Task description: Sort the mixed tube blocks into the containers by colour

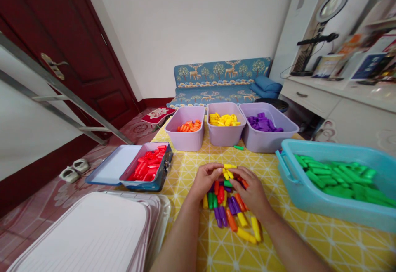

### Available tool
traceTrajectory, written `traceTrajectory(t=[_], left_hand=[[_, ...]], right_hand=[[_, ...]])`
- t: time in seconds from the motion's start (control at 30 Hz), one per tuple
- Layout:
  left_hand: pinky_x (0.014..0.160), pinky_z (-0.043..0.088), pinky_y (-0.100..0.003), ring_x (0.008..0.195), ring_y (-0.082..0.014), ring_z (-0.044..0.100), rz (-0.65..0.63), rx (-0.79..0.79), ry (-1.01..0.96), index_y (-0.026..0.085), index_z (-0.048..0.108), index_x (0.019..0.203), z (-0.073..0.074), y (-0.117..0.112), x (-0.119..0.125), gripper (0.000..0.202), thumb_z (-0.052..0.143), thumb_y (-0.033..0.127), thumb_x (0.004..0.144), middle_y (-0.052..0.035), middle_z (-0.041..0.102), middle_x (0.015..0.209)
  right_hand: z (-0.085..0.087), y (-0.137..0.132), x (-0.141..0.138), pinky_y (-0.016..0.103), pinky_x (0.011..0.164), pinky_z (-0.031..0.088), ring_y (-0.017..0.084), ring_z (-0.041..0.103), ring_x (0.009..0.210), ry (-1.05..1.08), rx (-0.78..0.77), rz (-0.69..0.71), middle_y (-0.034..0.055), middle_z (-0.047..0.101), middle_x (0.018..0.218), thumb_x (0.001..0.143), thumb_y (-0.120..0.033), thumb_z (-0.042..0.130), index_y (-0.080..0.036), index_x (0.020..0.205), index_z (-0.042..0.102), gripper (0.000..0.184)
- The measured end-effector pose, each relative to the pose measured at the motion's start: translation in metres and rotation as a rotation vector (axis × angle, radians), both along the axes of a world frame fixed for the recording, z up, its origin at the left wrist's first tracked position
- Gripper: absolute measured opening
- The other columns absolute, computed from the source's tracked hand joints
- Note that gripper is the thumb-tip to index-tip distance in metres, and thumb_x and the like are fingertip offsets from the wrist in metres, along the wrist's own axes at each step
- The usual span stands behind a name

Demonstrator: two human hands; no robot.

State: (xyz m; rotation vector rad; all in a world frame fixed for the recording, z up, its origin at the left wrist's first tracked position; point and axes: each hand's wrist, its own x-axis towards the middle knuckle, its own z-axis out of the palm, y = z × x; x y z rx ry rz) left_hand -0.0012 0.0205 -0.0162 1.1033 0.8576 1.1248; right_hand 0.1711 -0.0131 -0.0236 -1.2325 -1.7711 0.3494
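A heap of small mixed-colour plastic pieces (230, 212) lies on the yellow patterned tablecloth (324, 243) in front of me. My left hand (206, 179) and my right hand (252, 191) meet over its far side. Both are closed in pinches around a few yellow pieces (228, 171). Behind stand three lilac bins: one with orange pieces (185, 129), one with yellow pieces (225, 125), one with purple pieces (266, 129). A metal tin of red pieces (148, 166) sits to the left. A light-blue tub of green pieces (337, 181) is on the right.
One green piece (238, 147) lies loose before the bins. A white lidded box (89, 230) fills the near left. Beyond the table are a blue patterned sofa (219, 80), a dark red door (62, 45), a white cabinet with a ring light (332, 5), and slippers (74, 169).
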Motion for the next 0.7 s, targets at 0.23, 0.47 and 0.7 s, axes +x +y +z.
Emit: traceTrajectory(t=[0.23,0.47,0.7], left_hand=[[0.070,0.052,-0.026,0.070,-0.0141,0.064,0.014,0.089,0.075,0.016,0.070,0.095,-0.001,0.001,0.002,0.036,0.073,0.041,0.069,-0.0049,0.071,0.083],[0.081,0.049,-0.030,0.092,-0.0192,0.061,0.126,0.326,0.377,0.018,0.069,0.102,0.000,0.000,-0.001,0.027,0.063,0.027,0.077,-0.0081,0.067,0.104],[0.097,0.040,-0.039,0.106,-0.0261,0.056,0.010,0.531,0.657,0.024,0.066,0.116,0.007,-0.006,-0.004,0.043,0.069,0.029,0.073,-0.0086,0.067,0.111]], right_hand=[[0.003,-0.002,0.001,0.039,0.087,0.047,0.022,0.060,0.095,0.097,-0.047,0.023,0.0067,0.066,0.098,0.090,-0.034,0.049,-0.022,0.095,0.062,0.019],[0.003,-0.003,0.002,0.034,0.079,0.051,0.021,0.064,0.087,0.296,-0.102,-0.104,0.0063,0.067,0.095,0.089,-0.040,0.049,-0.020,0.098,0.059,0.024],[-0.010,0.006,0.015,0.036,0.073,0.052,0.022,0.065,0.078,0.238,-0.111,-0.301,0.0076,0.069,0.091,0.085,-0.041,0.053,-0.020,0.099,0.062,0.027]])
